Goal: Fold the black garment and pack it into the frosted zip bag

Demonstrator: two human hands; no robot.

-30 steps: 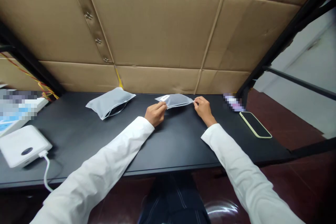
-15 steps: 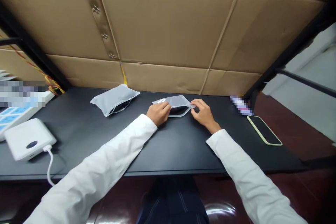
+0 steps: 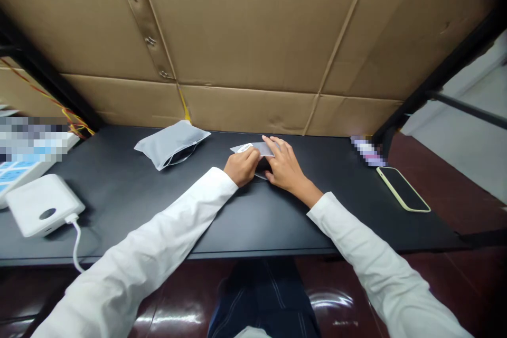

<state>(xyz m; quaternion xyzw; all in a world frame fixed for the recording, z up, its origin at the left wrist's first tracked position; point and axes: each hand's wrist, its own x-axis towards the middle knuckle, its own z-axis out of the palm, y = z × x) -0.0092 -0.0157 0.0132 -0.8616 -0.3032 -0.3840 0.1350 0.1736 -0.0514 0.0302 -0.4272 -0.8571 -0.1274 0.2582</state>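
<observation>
A small frosted plastic pouch (image 3: 259,147) with a white label lies near the back middle of the black tabletop. My left hand (image 3: 242,166) pinches its left part, close to the label. My right hand (image 3: 284,165) lies over the right part of the pouch with its fingers apart, the thumb at the mouth and the other fingertips on top. The hand hides the pouch's right end. Further left rests a second grey pouch (image 3: 170,142), its mouth gaping towards the front right.
A white power bank (image 3: 45,205) with a cable sits at the left, by a white power strip (image 3: 18,169). On the right lie a phone in a pale green case (image 3: 403,189) and a blurred purple packet (image 3: 368,151). Cardboard (image 3: 245,37) stands behind the black tabletop (image 3: 261,227).
My right hand has moved left from the pouch's right corner onto its top, and its fingers have spread. My left hand still pinches the pouch. The view has shifted slightly.
</observation>
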